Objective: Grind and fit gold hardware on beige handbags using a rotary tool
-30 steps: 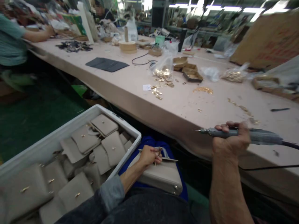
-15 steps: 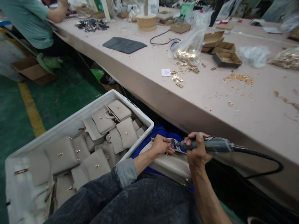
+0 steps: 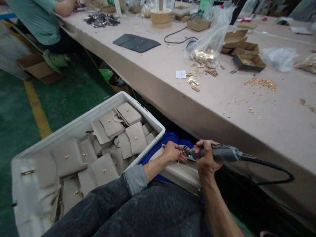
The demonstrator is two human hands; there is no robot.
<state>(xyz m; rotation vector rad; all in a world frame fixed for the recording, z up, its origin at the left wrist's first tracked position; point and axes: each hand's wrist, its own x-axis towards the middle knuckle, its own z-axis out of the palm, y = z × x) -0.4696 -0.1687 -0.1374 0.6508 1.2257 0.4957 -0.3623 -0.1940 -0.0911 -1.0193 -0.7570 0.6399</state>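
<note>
A beige handbag point(image 3: 182, 173) lies on my lap over a blue cloth point(image 3: 168, 138). My left hand point(image 3: 173, 152) rests on the bag's top and pinches a small gold metal fitting point(image 3: 184, 149) there. My right hand point(image 3: 206, 158) is wrapped round a grey corded electric screwdriver point(image 3: 222, 153), held level, with its tip against that fitting. The two hands almost touch.
A white crate point(image 3: 138, 105) full of several beige bag pieces stands at my left. The long pink table point(image 3: 222, 105) ahead carries gold fittings point(image 3: 195, 84), a plastic bag of hardware point(image 3: 206, 54), small cardboard boxes point(image 3: 248, 61) and a black panel point(image 3: 135, 42). Another person in green point(image 3: 37, 16) sits at far left.
My right hand brought the screwdriver down from the table edge to the fitting on the bag. The view tilted down; my left hand stayed on the bag.
</note>
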